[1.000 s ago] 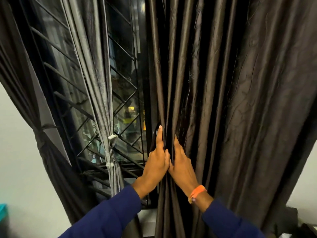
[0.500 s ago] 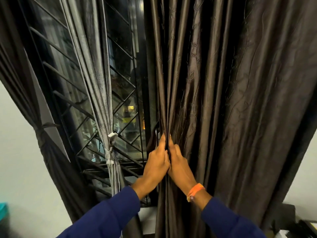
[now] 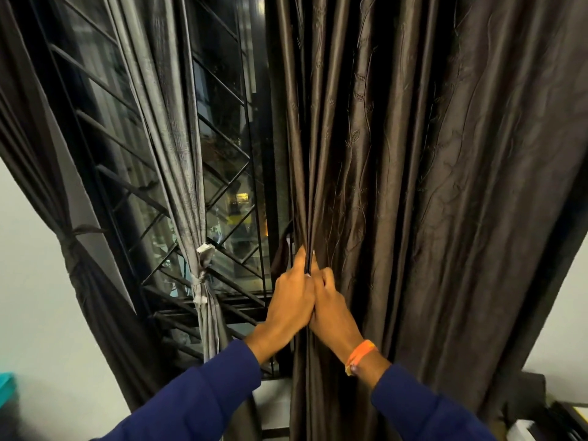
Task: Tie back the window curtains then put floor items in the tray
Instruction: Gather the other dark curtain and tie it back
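Observation:
A dark brown patterned curtain [image 3: 413,186] hangs loose over the right half of the window. My left hand [image 3: 291,300] and my right hand [image 3: 332,308] press together on the curtain's inner edge folds, fingers curled around a narrow bunch of fabric. An orange band sits on my right wrist. A grey inner curtain [image 3: 178,154] is tied at mid-height with a knotted grey strip [image 3: 200,275]. The dark curtain at the far left [image 3: 79,281] is gathered and tied back too. No tray or floor items are in view.
A black window grille [image 3: 229,173] with diagonal bars stands behind the curtains. White wall [image 3: 38,313] lies at lower left, with a teal object [image 3: 6,389] at the left edge. Dark items and something white [image 3: 521,431] sit at lower right.
Both hands closed from flat, extended fingers to curled fingers pinching the curtain folds together. They rose slightly and drew the fabric into a tighter bunch.

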